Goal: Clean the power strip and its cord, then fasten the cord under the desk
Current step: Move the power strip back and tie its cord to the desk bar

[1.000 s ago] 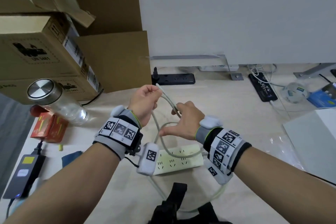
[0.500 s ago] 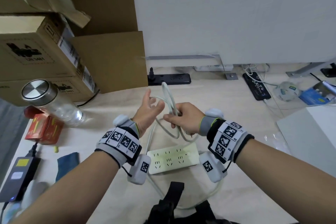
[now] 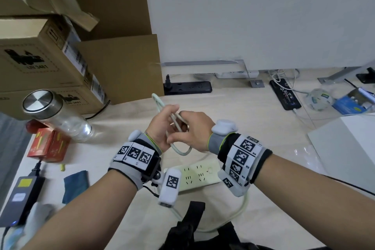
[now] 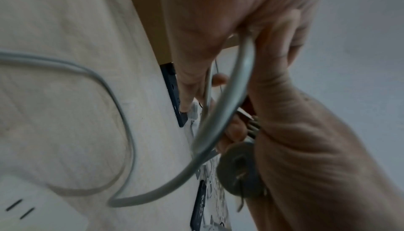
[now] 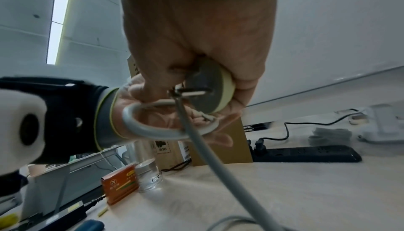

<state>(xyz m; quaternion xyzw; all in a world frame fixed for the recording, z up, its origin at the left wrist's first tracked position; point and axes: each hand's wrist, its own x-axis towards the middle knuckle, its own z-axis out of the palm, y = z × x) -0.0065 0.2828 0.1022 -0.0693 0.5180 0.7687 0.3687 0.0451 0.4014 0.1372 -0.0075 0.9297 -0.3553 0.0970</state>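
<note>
The white power strip (image 3: 199, 174) lies flat on the pale desk (image 3: 253, 128), just below my wrists. Its grey-white cord (image 3: 179, 151) is gathered in loops held above the desk between both hands. My left hand (image 3: 161, 127) grips the loops, and one bend pokes up past its fingers. In the left wrist view the cord (image 4: 229, 105) runs through that hand (image 4: 207, 27). My right hand (image 3: 195, 131) holds the round plug (image 5: 210, 86) in its curled fingers, prongs outward, with the cord (image 5: 210, 148) trailing down from it. More cord (image 3: 242, 207) curves along the desk's near side.
Cardboard boxes (image 3: 40, 63) stand at the back left, with a glass bottle (image 3: 58, 115) and red packs (image 3: 48, 144) in front. A blue cloth (image 3: 76, 184) and a black adapter (image 3: 22, 193) lie at the left. A black power strip (image 3: 188, 87) runs along the wall, and a white box (image 3: 345, 148) sits right.
The hands have drawn together. My left hand, spread open half a second ago, now closes round the gathered loops. The coil is tighter and sits higher above the strip.
</note>
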